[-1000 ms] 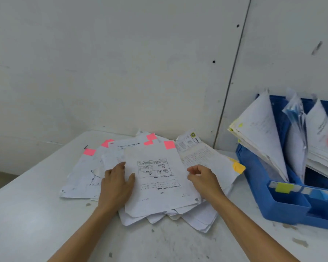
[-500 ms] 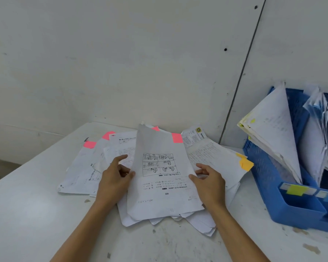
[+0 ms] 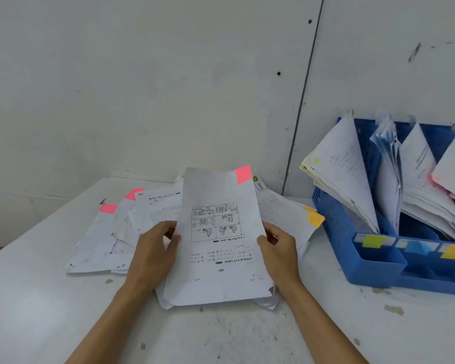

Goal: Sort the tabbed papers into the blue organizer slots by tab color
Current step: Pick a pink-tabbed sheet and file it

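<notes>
Both hands — left hand and right hand pinching a white pink-tabbed printed sheet by its sides | loose paper pile underneath | blue plastic organizer off to my right

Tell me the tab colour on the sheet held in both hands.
Pink. The tab sits at the top right corner of the sheet; the head view shows it.

sheet white, pink tab | organizer blue | table white
</notes>
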